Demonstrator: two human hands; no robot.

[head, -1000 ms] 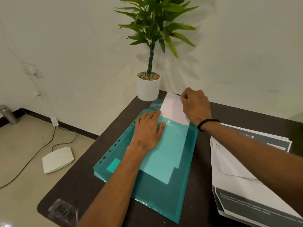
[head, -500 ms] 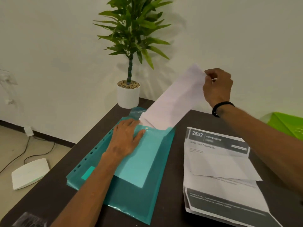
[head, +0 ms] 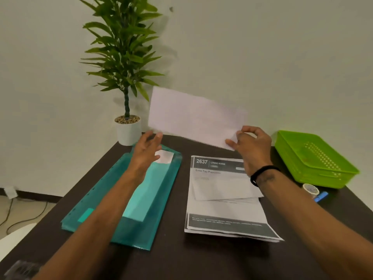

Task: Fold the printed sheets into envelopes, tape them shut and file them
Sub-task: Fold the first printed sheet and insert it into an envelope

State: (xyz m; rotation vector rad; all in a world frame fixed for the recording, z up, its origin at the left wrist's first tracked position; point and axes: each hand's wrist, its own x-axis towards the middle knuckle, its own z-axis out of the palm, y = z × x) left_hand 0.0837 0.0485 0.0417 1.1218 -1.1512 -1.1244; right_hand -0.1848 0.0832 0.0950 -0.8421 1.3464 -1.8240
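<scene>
My right hand (head: 249,145) pinches the lower right corner of a folded white paper envelope (head: 193,116) and holds it in the air above the far side of the desk. My left hand (head: 146,152) hovers over the top of the teal plastic folder (head: 105,201), fingers spread and relaxed, just under the envelope's left corner and holding nothing. White folded paper shows through the folder's front. A stack of printed sheets (head: 226,211) with a dark "2637" header lies to the right of the folder, a folded sheet on top of it.
A green plastic basket (head: 314,158) stands at the right edge of the dark desk (head: 181,257). A tape roll (head: 310,189) and a blue marker (head: 321,196) lie in front of it. A potted plant (head: 128,126) stands at the back corner.
My right hand has pulled the white envelope out of the teal folder and lifted it up and to the right. My left hand has risen off the folder.
</scene>
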